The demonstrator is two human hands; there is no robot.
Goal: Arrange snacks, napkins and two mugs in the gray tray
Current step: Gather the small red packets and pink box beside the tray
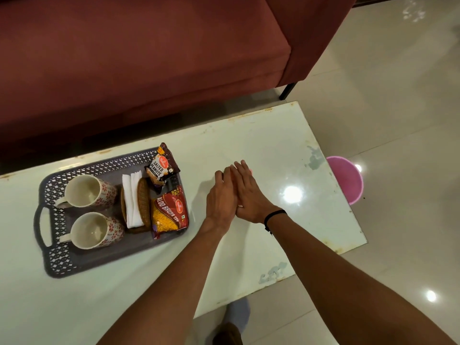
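Observation:
The gray tray [62, 260] lies on the white table at the left. Two white mugs with red flowers stand in its left half, one farther [86, 191] and one nearer [93, 230]. White napkins [132, 197] sit in a brown woven holder [143, 201] in the middle. A salted peanuts packet [161, 166] leans on the far right rim. A red aloo bhujia packet [169, 211] lies below it. My left hand [220, 197] and my right hand [249, 192] are pressed palm to palm to the right of the tray, fingers straight, holding nothing.
A dark red sofa [149, 58] stands behind the table. The table's right edge [348, 195] drops to a glossy tiled floor, where a pink bucket [348, 180] stands. A foot in a blue sock [237, 312] shows below the table's near edge.

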